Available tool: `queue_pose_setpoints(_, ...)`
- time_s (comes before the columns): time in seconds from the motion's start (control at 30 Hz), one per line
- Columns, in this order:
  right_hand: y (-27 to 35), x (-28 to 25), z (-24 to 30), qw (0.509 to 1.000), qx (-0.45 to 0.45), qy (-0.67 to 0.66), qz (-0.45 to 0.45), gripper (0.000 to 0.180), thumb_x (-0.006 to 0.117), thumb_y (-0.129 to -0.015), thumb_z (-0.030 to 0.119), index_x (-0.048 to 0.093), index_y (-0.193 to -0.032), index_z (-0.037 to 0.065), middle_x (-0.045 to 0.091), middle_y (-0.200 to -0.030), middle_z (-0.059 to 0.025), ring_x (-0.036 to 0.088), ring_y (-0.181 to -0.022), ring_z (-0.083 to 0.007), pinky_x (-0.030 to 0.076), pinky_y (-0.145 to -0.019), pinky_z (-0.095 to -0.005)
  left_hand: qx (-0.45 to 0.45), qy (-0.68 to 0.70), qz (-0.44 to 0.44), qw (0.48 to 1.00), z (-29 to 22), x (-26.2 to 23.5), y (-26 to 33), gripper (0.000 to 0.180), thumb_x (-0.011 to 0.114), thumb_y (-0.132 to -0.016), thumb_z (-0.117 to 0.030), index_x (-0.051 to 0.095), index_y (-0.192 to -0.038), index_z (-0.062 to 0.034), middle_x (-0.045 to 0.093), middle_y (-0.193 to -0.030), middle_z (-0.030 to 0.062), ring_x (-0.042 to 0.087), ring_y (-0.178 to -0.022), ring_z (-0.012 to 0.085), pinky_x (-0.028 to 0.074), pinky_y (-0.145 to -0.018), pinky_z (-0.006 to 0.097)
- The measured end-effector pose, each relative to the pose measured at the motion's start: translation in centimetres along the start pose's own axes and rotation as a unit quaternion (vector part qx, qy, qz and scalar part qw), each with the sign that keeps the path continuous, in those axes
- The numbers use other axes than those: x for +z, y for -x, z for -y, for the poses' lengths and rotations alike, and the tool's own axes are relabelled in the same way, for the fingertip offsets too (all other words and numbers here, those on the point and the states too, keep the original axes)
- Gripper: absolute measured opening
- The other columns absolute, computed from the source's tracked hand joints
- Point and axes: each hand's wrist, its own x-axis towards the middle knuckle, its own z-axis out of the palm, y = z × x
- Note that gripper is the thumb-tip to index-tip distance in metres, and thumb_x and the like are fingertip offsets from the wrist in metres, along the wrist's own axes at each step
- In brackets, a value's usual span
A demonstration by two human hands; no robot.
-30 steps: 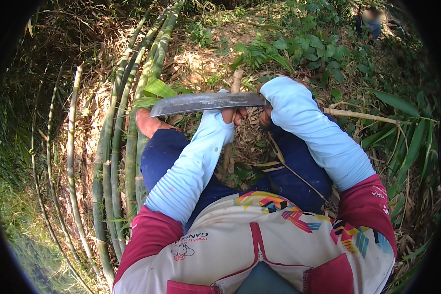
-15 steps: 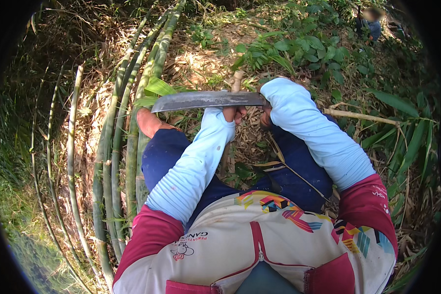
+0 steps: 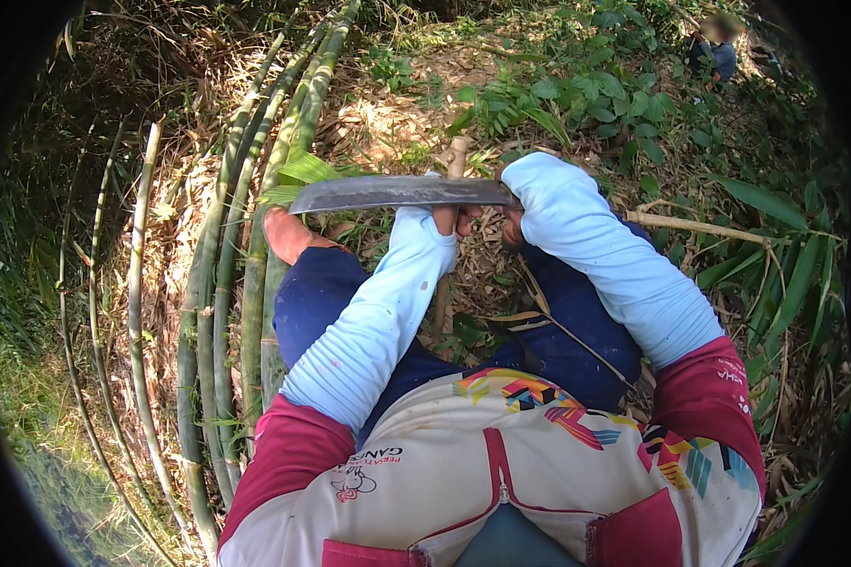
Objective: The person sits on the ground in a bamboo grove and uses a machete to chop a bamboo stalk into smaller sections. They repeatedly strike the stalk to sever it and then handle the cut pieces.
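A machete (image 3: 388, 194) lies level across the space in front of me, its broad dark blade pointing left. My right hand (image 3: 512, 229) is closed round its handle, which the light blue sleeve mostly hides. Just below the blade, my left hand (image 3: 466, 220) is closed on a thin brown stick (image 3: 458, 159). The stick stands roughly upright, with its top showing beyond the blade and its lower part running down between my legs. The blade passes over the stick close to my left fingers; whether it touches the stick I cannot tell.
Long green bamboo stems (image 3: 208, 312) curve along my left, close to my foot (image 3: 293, 233). A cut branch (image 3: 695, 225) juts in from the right among long leaves. Leafy plants (image 3: 596, 94) grow ahead on dry litter. Another person (image 3: 717, 59) is at the far right.
The machete blade has shifted slightly to the left over the stick. My hands and arms have otherwise hardly moved.
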Motion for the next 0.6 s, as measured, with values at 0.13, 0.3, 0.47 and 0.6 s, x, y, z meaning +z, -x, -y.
queue_pose_setpoints(0.13, -0.3, 0.5, -0.4, 1.0, -0.018, 0.014, -0.015, 0.024, 0.076, -0.064, 0.013, 0.062, -0.083, 0.006, 0.062, -0.077, -0.0176, 0.061, -0.079, -0.0376, 0.048, -0.067, -0.0442, -0.023, 0.036, 0.019, 0.999, -0.8, 0.2, 0.4, 0.04, 0.058, -0.093, -0.037, 0.059, -0.1, 0.0021, 0.064, -0.075, 0.0112, 0.053, -0.053, 0.0119, 0.043, -0.047, 0.024)
queue_pose_setpoints(0.3, -1.1, 1.3, -1.3, 0.997, -0.046, -0.001, -0.064, 0.016, 0.07, -0.07, 0.01, 0.062, -0.083, 0.006, 0.061, -0.079, -0.0164, 0.06, -0.081, -0.0369, 0.047, -0.068, -0.0436, -0.011, 0.023, 0.028, 0.999, -0.6, -0.3, 0.1, 0.041, 0.052, -0.095, -0.041, 0.062, -0.097, -0.0012, 0.064, -0.072, 0.0067, 0.054, -0.054, 0.0102, 0.044, -0.049, 0.023)
queue_pose_setpoints(0.47, -2.1, 2.6, -2.3, 0.982, -0.106, 0.02, -0.153, 0.016, 0.07, -0.075, 0.012, 0.061, -0.086, 0.006, 0.06, -0.078, -0.0158, 0.06, -0.079, -0.0374, 0.047, -0.069, -0.0435, 0.0, 0.046, 0.057, 0.997, 0.1, -1.5, -0.6, 0.038, 0.059, -0.09, -0.039, 0.057, -0.096, -0.0017, 0.06, -0.077, 0.0069, 0.055, -0.063, 0.0148, 0.047, -0.056, 0.028)
queue_pose_setpoints(0.6, -2.2, 1.8, -1.2, 0.991, -0.074, -0.002, -0.109, 0.016, 0.071, -0.073, 0.01, 0.062, -0.086, 0.007, 0.062, -0.08, -0.0152, 0.062, -0.081, -0.0355, 0.048, -0.069, -0.0425, -0.018, 0.082, 0.047, 0.995, 0.0, -1.5, -0.4, 0.039, 0.061, -0.09, -0.041, 0.058, -0.095, -0.0032, 0.058, -0.076, 0.0054, 0.057, -0.061, 0.0159, 0.05, -0.055, 0.03)
